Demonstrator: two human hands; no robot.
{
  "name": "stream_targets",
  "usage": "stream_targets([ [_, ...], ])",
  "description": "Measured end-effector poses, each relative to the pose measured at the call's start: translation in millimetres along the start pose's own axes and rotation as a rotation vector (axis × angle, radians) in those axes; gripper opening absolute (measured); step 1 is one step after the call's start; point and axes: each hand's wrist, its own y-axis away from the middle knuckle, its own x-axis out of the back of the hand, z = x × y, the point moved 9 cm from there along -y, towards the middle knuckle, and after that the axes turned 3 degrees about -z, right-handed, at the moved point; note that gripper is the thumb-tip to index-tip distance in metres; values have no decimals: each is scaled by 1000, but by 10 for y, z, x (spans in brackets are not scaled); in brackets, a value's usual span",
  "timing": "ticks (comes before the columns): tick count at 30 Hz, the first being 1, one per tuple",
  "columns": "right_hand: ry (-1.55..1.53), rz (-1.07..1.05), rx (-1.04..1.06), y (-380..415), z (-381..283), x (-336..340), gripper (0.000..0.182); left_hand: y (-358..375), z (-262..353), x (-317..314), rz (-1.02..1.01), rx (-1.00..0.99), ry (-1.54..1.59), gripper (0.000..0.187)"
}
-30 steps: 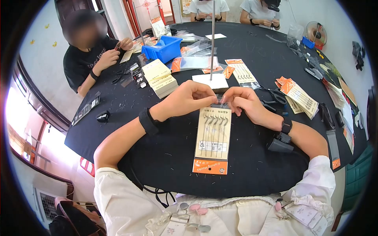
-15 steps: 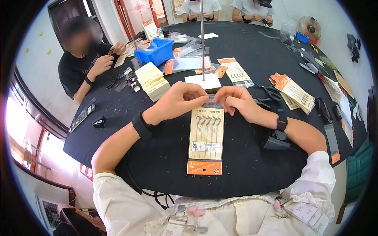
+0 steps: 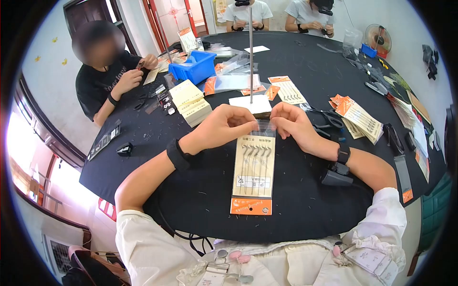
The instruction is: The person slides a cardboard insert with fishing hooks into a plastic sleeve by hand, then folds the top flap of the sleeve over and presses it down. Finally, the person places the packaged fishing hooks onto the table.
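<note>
A clear packet of fishing hooks (image 3: 253, 167) lies in front of me, its orange "Fishing Hooks" end toward me and its transparent flap at the far end. My left hand (image 3: 229, 125) pinches the flap's left corner between thumb and fingers. On the flap's right side, my right hand (image 3: 293, 125) has its thumb and fingertips closed at the corner. Several hooks show in a row on the cream card inside. Just beyond my hands is a white paper stack (image 3: 238, 101) at the foot of a metal rod (image 3: 251, 57).
A stack of cream cards (image 3: 191, 102) and a blue bin (image 3: 194, 67) stand at the left. Scissors (image 3: 329, 118) and more hook packets (image 3: 358, 114) lie at the right. A co-worker (image 3: 102, 71) sits at the left; two others are across the table.
The view has shifted slightly, so the scene sits a little right and lower. My hands have moved slightly apart along the flap, showing more of it.
</note>
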Motion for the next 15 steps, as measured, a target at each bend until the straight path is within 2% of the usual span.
stream_targets([
  [9, -68, 50, -43, 15, 18, 54, 8, -9, -26, 11, 6, 26, -33, 17],
  [15, -53, 35, -1, -15, 38, 57, 5, -11, -11, 20, 11, -12, -49, 18],
])
